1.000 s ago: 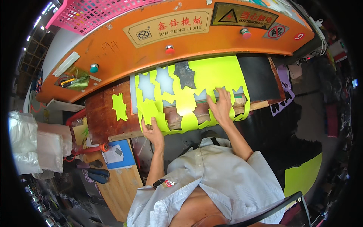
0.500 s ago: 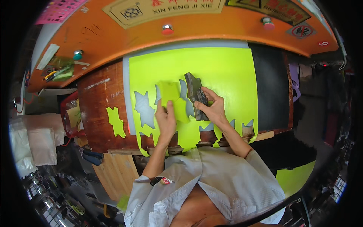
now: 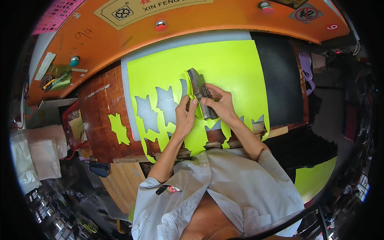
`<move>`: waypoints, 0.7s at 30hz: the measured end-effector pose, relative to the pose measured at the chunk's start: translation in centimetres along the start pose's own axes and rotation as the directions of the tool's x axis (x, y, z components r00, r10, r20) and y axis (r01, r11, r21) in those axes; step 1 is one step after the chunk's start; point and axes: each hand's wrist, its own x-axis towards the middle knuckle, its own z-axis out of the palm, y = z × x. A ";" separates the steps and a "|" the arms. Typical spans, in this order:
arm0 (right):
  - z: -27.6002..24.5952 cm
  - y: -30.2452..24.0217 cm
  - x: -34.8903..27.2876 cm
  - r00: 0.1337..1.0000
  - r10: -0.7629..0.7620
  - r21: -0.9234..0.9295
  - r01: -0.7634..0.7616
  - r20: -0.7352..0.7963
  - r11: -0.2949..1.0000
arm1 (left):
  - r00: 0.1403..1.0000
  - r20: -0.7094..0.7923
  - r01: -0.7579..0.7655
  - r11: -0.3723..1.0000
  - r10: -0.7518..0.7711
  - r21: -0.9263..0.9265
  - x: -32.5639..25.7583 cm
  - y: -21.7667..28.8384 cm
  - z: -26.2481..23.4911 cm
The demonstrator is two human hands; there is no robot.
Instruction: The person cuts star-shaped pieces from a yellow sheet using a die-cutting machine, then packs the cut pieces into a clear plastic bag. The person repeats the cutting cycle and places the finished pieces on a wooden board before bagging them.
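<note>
My right hand (image 3: 222, 105) grips a dark metal cutting die (image 3: 198, 85), thumb on its near face, and holds it tilted up on edge above a bright yellow-green sheet (image 3: 224, 60). Against the die's left side, my left hand (image 3: 186, 117) pinches yellow-green cut pieces (image 3: 187, 86) between thumb and fingers. How many pieces there are cannot be made out. The sheet has several jagged cutouts (image 3: 165, 105) to the left of my hands and along its near edge. Left of the sheet, other cut pieces (image 3: 119, 129) lie on the brown wooden table (image 3: 100, 134).
An orange machine beam (image 3: 208, 20) with coloured buttons spans the far side. Under the sheet lies a grey board (image 3: 192, 39); a black surface (image 3: 280, 80) is to the right. A red bin (image 3: 68, 116) and clear plastic bags (image 3: 44, 154) stand at the left.
My left hand has moved right and brought the yellow-green pieces against the die, uncovering a cutout in the sheet. The die is now more edge-on. The whole view has shifted slightly.
</note>
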 end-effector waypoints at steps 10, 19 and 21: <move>-0.6 -1.0 1.5 0.997 0.076 0.145 -0.075 0.003 0.987 | 0.993 0.064 0.102 0.988 -0.095 -0.116 1.7 3.0 1.2; -1.8 -2.3 2.2 0.980 0.190 0.205 -0.197 0.054 0.959 | 0.950 0.171 0.251 0.964 -0.262 0.084 2.8 0.5 -3.4; -2.9 -3.2 2.2 0.988 0.156 0.224 -0.152 0.001 0.963 | 0.968 0.015 0.249 0.967 -0.250 0.048 1.7 0.2 -4.7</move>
